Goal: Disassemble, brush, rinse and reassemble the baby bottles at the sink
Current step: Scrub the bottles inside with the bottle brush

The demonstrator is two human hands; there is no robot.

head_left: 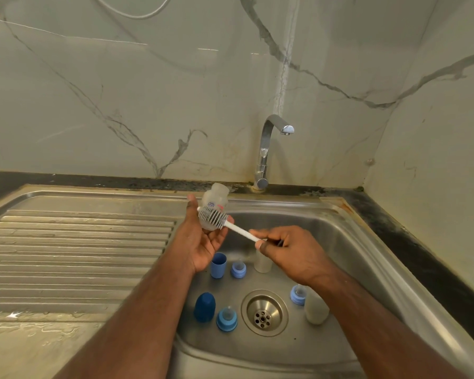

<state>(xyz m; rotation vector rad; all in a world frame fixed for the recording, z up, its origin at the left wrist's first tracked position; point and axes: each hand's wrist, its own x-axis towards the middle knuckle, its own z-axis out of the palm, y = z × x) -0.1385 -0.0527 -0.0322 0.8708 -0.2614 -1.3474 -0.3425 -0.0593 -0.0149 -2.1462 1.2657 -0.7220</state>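
Left hand (pixel 203 242) grips clear plastic bottle (pixel 215 207) above steel sink (pixel 348 242) | right hand (pixel 288 248) pinches white bristle brush (pixel 216 218) | I fear wet bottle slipping

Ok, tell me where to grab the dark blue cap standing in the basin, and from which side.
Take the dark blue cap by its side walls, coming straight down from above. It stands upright on the sink floor, domed end up, apart from the blue teat ring beside it, so fingers probably fit around its body.
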